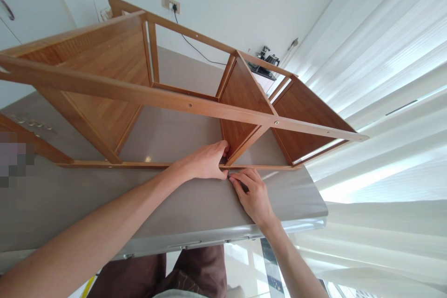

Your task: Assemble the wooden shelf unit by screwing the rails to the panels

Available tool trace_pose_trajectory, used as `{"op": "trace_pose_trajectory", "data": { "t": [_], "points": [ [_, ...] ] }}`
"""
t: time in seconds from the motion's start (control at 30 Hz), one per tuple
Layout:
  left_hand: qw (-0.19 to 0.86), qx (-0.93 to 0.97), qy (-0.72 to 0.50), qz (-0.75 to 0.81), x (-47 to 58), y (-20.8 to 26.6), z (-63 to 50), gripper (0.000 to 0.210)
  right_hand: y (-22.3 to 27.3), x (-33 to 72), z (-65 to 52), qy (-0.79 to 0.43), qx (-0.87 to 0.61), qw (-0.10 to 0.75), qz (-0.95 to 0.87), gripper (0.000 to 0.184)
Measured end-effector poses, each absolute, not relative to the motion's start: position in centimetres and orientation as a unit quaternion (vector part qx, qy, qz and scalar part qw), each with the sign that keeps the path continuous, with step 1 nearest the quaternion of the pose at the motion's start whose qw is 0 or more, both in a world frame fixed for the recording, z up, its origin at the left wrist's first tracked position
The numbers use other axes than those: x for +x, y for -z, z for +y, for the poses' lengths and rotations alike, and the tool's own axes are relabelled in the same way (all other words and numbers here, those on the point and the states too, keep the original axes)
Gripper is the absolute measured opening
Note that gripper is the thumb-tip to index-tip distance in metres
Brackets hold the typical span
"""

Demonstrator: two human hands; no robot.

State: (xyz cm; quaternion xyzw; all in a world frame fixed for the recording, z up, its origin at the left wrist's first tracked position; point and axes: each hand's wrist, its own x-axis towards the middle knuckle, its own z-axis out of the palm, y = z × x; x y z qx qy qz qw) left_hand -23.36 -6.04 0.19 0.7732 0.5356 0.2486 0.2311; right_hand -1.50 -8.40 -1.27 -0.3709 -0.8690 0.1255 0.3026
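Note:
A brown wooden shelf frame (206, 108) lies on its side on a grey-covered table (167, 205). My left hand (209, 160) is closed around its lower rail, at the joint where the middle shelf panel (240, 98) meets it. Just right of that joint, my right hand (253, 193) pinches a small, thin dark piece against the rail's near face. What kind of piece it is cannot be made out, as the fingers cover most of it. A screw head (276, 122) shows in the upper rail above the middle panel.
Several small metal pieces (33, 123) lie at the table's left, beside another wooden part (52, 146). A black appliance (267, 60) stands behind the frame, and a cord runs to a wall outlet (171, 4). White curtains (377, 158) hang at the right.

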Motion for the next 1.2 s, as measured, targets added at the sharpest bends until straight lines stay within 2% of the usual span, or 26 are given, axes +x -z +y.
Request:
{"op": "trace_pose_trajectory", "data": {
  "t": [0.27,0.8,1.2],
  "points": [
    [0.237,0.772,-0.251,0.533,-23.4,0.0,-5.9,0.046,1.2,-1.1,-8.7,-0.146,-0.374,0.296,-0.867,0.017],
    [0.242,0.768,-0.26,0.533,-23.3,-0.4,-6.1,0.045,1.2,-1.4,-8.5,-0.093,-0.372,0.287,-0.878,0.022],
    [0.241,0.766,-0.255,0.539,-23.3,-0.3,-6.0,0.045,-0.2,-1.6,-8.9,0.064,-0.352,0.174,-0.917,0.033]
  ]
}}
